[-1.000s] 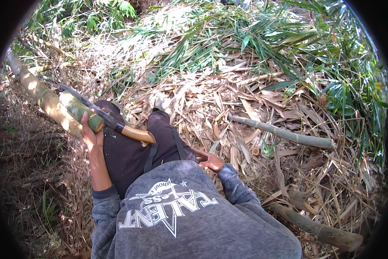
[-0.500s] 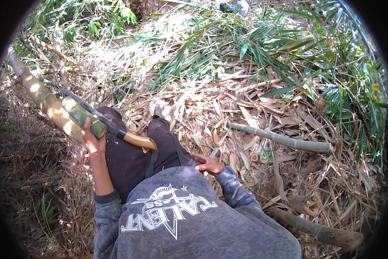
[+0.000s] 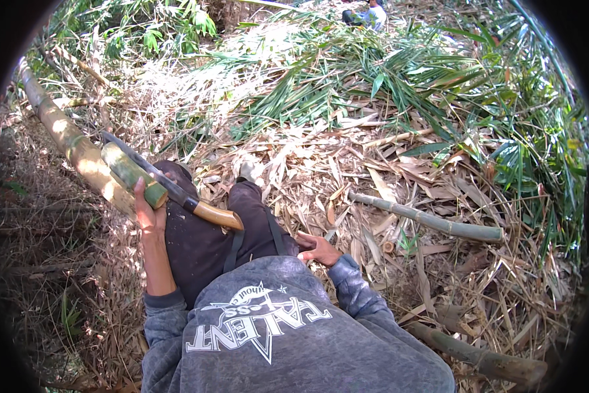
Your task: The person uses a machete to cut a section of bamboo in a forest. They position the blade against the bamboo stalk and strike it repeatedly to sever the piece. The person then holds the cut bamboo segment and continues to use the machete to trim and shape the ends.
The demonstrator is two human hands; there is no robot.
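My left hand [image 3: 149,213] grips the near end of a short green bamboo piece [image 3: 129,171], its thumb along the side and the other fingers mostly hidden. Beneath and beside that piece runs a long, thick bamboo pole [image 3: 71,141], slanting away to the far left. A machete [image 3: 214,214] with a curved wooden handle lies across my dark trousers, its blade alongside the short piece and pointing away. Neither hand is on its handle. My right hand [image 3: 317,249] rests beside my right thigh with its fingers stretched out, holding nothing that shows.
A thinner bamboo length [image 3: 432,219] lies on dry leaves to the right. Another thick bamboo piece [image 3: 484,357] is at the lower right. Cut green leaves [image 3: 347,85] are heaped ahead, and farther off another person [image 3: 371,16] is partly visible.
The view has tilted up slightly, so more of the distant person shows. My hands, the bamboo and the machete keep their places relative to each other.
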